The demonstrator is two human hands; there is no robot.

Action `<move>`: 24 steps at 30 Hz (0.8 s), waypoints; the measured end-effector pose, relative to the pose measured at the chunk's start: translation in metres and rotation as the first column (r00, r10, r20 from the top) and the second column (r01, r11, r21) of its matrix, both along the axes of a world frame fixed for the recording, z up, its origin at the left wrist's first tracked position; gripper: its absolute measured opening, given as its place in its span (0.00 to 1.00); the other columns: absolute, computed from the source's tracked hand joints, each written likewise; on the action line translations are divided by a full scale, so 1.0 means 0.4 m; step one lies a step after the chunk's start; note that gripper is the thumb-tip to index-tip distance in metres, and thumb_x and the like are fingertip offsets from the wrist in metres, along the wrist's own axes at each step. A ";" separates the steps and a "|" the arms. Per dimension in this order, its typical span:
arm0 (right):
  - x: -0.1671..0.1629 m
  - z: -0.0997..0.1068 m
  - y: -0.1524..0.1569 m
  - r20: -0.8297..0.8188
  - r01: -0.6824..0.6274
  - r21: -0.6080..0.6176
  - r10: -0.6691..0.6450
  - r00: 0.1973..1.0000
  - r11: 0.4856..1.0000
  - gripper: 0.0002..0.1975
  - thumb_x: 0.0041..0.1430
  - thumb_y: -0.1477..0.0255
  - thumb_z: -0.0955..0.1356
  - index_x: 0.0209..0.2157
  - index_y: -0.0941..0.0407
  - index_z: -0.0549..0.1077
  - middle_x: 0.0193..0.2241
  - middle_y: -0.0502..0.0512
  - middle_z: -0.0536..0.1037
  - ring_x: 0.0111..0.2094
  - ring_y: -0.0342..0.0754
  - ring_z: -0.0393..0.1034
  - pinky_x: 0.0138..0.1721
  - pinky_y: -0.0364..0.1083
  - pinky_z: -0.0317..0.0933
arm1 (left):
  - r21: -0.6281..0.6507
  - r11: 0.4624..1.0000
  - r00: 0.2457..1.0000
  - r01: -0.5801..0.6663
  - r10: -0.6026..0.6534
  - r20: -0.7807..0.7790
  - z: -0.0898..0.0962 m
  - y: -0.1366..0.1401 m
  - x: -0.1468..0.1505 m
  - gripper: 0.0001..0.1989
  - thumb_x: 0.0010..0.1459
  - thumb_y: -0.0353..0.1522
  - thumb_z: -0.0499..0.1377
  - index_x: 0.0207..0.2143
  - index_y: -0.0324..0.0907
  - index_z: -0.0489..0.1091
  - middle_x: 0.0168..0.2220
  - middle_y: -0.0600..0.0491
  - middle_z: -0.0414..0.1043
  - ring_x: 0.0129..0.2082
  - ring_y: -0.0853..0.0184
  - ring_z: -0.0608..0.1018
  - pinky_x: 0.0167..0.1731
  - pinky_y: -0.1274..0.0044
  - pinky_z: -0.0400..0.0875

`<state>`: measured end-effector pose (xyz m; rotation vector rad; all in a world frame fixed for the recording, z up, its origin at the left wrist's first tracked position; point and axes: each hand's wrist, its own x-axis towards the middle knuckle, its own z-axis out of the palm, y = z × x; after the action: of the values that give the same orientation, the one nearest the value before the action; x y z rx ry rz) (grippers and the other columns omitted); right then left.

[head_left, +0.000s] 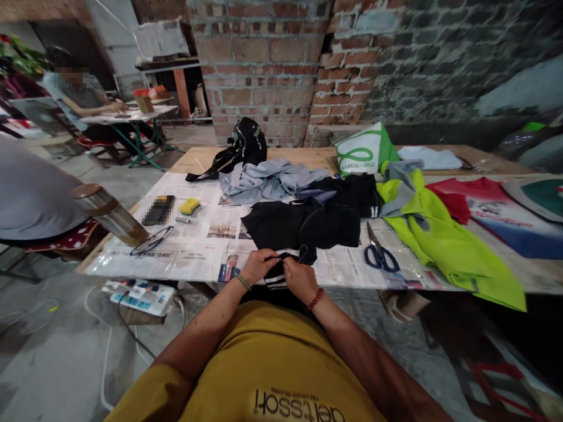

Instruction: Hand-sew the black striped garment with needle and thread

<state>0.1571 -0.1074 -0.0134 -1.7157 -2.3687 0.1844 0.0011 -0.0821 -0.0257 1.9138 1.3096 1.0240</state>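
Observation:
My left hand (260,266) and my right hand (302,280) meet at the table's front edge, fingertips pinched close together on a black garment (303,225). White stripes run along the part of the cloth that hangs below my fingers. A thin pale thread loops up from the cloth beside my right hand. Something tiny and light shows between the fingertips, too small to make out. The rest of the black garment lies spread on the newspaper beyond my hands. To the right of it rest scissors (380,253) with dark blue handles, touched by neither hand.
Newspaper (193,258) covers the table. On the left stand a tilted-looking flask (109,214), glasses (152,240), a phone (158,210) and a yellow sponge (189,206). Grey clothing (272,179), a neon-yellow garment (444,240) and a green-white bag (360,151) lie around. Other people sit at left.

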 end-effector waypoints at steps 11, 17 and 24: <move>0.013 0.006 0.003 -0.220 0.026 -0.044 -0.035 0.975 0.999 0.14 0.61 0.76 0.56 0.47 0.58 0.64 0.37 0.58 0.78 0.35 0.48 0.73 0.32 0.43 0.57 | 0.155 0.985 0.997 0.082 -0.083 0.004 -0.016 -0.006 0.005 0.10 0.52 0.25 0.57 0.36 0.40 0.75 0.35 0.51 0.78 0.34 0.70 0.78 0.38 0.80 0.72; -0.005 0.007 0.022 -0.325 0.020 -0.001 -0.019 0.945 1.000 0.10 0.59 0.76 0.57 0.41 0.59 0.64 0.31 0.58 0.77 0.30 0.49 0.72 0.29 0.43 0.56 | 0.220 0.975 0.999 0.038 -0.038 -0.005 -0.025 -0.009 0.001 0.11 0.52 0.23 0.56 0.36 0.41 0.75 0.34 0.52 0.78 0.33 0.70 0.78 0.36 0.80 0.73; 0.043 0.038 0.021 -0.566 0.054 0.155 0.044 0.823 0.986 0.06 0.58 0.70 0.61 0.37 0.56 0.67 0.29 0.53 0.75 0.26 0.44 0.69 0.30 0.42 0.60 | 0.308 0.951 0.998 -0.003 0.021 -0.056 -0.025 -0.013 0.001 0.11 0.54 0.23 0.55 0.36 0.42 0.75 0.34 0.52 0.78 0.34 0.70 0.78 0.38 0.79 0.73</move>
<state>0.1742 -0.0988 0.0019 -1.3456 -1.8752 0.4224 0.0014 -0.0872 -0.0356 2.1820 1.2527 1.2471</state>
